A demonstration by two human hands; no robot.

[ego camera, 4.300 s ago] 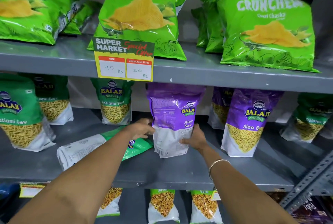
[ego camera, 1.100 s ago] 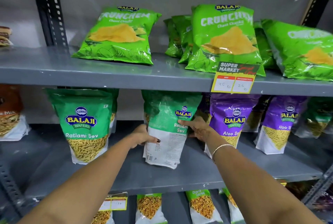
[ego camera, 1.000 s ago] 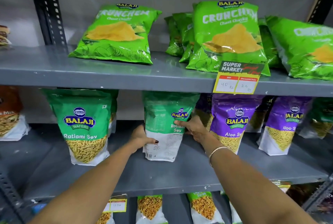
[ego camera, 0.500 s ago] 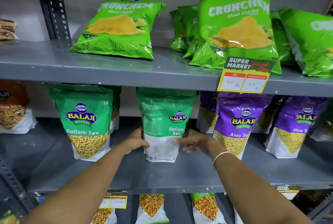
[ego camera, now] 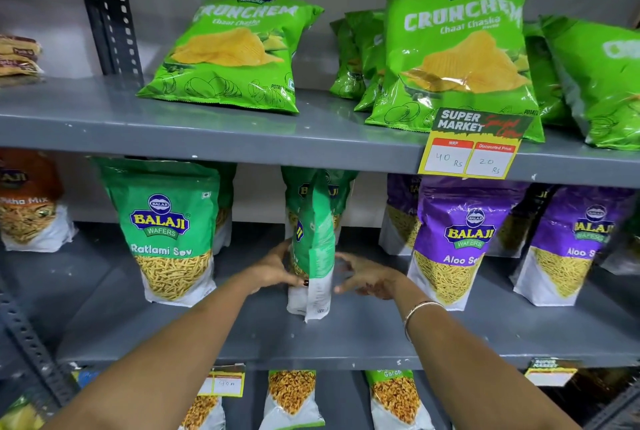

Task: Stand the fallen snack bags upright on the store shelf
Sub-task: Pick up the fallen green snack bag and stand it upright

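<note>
Green Ratlami Sev pouch [ego camera: 313, 249] stands edge-on at mid-shelf [ego camera: 346, 332]. Our left hand [ego camera: 273, 270] pinches its lower edge; our right hand [ego camera: 367, 275] hovers spread, just beside it. We judge it light, soft and slippery: hold it low, both sides.

Even, fairly bright light falls from above and in front. It puts white glare on the glossy bright-green crinkled chip bags [ego camera: 460, 59] of the top shelf and a soft sheen on the grey painted metal shelf board [ego camera: 207, 133]. Beneath that board the upper packets sit in shadow. The right hand [ego camera: 367, 277] is motion-blurred (fingers smeared). Wide-angle distortion bends the edges, and the corners soften.
</note>
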